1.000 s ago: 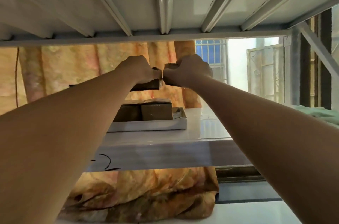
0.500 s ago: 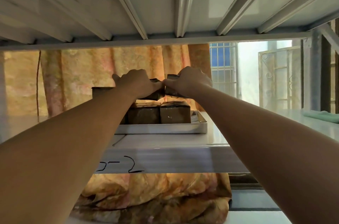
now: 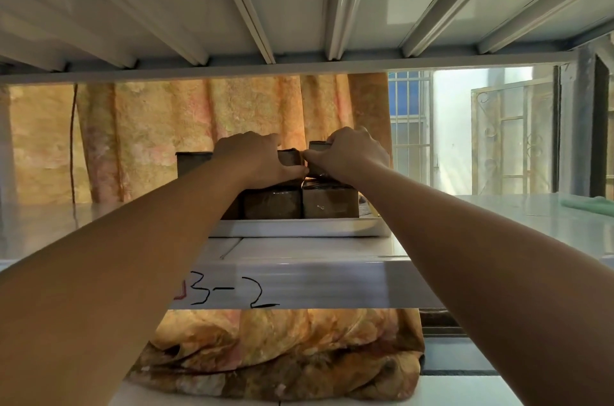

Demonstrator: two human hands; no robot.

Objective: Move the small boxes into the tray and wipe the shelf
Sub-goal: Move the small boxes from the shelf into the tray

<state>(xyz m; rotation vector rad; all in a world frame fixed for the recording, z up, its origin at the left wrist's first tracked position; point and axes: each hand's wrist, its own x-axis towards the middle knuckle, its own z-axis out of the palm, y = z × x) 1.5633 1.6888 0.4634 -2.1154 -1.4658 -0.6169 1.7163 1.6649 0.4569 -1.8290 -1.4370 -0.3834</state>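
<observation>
A white tray sits on the white shelf and holds small brown cardboard boxes in a bottom row. My left hand grips a small brown box and my right hand grips another small box. Both boxes are side by side, touching or just above the top of the bottom row. One more brown box shows at the left on the upper layer, partly hidden by my left arm.
The shelf's front edge carries the handwritten mark "3-2". A green cloth lies on the shelf at far right. An orange patterned curtain hangs behind, and the upper shelf's underside is close overhead.
Both hands have lowered their boxes from mid-air down onto the row of boxes in the tray. The camera has dropped and moved closer, bringing the shelf's edge label into view.
</observation>
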